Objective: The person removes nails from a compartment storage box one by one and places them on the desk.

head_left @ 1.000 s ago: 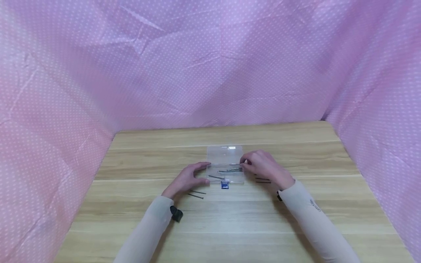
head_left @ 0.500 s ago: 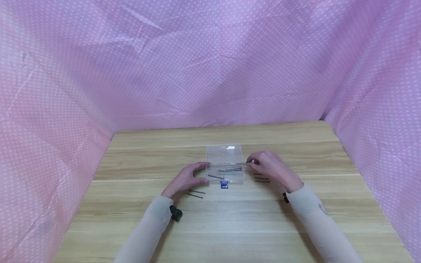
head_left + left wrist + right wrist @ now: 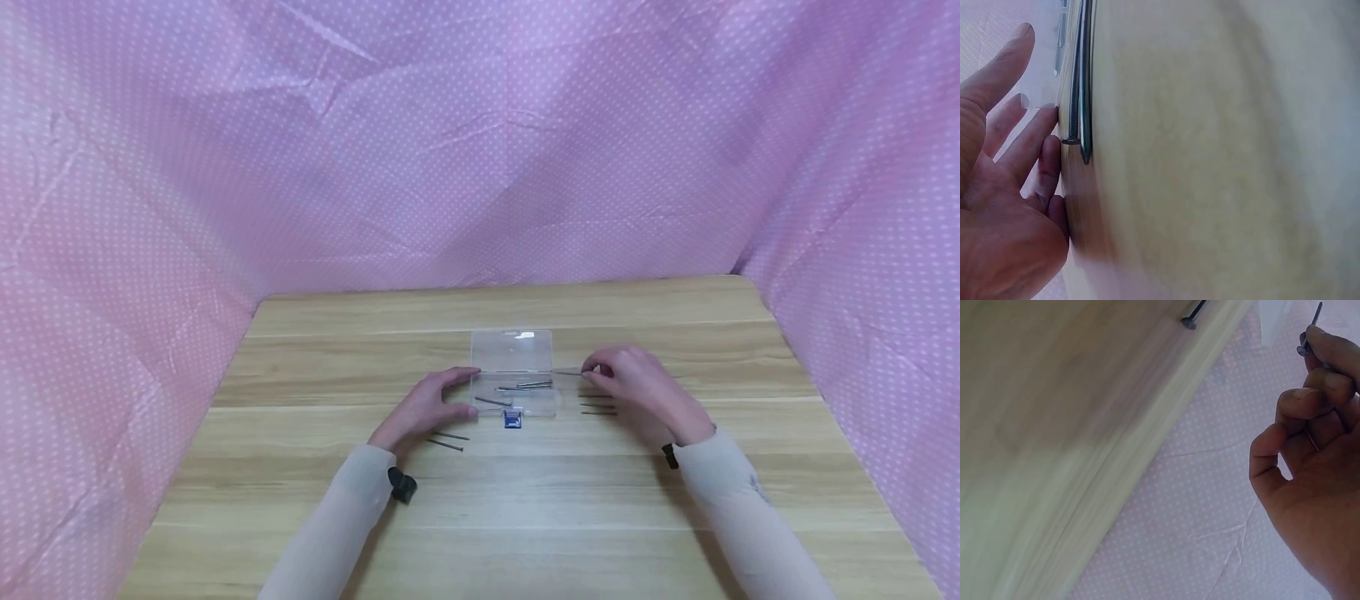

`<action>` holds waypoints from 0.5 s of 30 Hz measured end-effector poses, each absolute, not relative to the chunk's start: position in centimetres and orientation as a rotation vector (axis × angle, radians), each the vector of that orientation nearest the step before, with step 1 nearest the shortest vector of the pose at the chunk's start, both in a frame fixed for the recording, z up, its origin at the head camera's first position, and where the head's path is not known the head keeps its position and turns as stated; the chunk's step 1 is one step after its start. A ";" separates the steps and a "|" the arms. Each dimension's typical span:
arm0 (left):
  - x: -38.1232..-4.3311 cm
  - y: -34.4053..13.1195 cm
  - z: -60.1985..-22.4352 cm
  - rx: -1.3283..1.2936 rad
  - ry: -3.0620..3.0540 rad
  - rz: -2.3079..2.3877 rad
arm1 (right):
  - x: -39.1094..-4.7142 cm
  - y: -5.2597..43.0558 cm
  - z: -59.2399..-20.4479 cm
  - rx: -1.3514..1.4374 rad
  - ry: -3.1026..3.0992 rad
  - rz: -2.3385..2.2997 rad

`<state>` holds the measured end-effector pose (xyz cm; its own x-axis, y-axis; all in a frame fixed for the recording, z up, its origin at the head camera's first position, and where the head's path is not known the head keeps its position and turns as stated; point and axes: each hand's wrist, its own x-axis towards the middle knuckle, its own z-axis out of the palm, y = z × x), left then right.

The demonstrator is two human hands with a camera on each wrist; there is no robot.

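A clear plastic box point(image 3: 491, 385) lies with its lid point(image 3: 512, 352) folded back, and several nails point(image 3: 534, 384) rest inside. My left hand point(image 3: 424, 408) spans the box's left end, thumb by the near corner and forefinger by the hinge side. Its fingers look fairly straight in the left wrist view, touching the box's edge. To the right of the box, my right hand point(image 3: 637, 385) pinches a nail point(image 3: 1312, 329) between thumb and forefinger. The nail's head sits at the fingertips, while its point is toward the box in the head view.
Two loose nails point(image 3: 446, 445) lie beside the left hand. Three more nails point(image 3: 597, 406) are laid side by side under the right hand. A blue latch point(image 3: 512, 419) sticks out from the box's front. Pink dotted cloth point(image 3: 480, 167) surrounds the wooden table point(image 3: 495, 517).
My right hand has moved right, away from the box's right edge, bringing the pinched nail out past it. The left hand and the box have stayed in place.
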<state>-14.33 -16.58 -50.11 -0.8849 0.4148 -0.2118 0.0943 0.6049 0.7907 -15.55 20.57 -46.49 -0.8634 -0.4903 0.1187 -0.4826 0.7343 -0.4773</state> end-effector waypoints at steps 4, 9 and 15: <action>-14.3 -16.5 -50.2 0.412 2.473 1.177 | -15.4 21.0 -46.6 -0.831 2.905 -0.790; -14.2 -16.6 -50.2 0.406 2.463 1.191 | -15.2 21.4 -46.8 -0.839 2.898 -0.798; -14.1 -16.7 -49.9 0.395 2.426 1.227 | -15.1 21.8 -47.0 -0.817 2.894 -0.771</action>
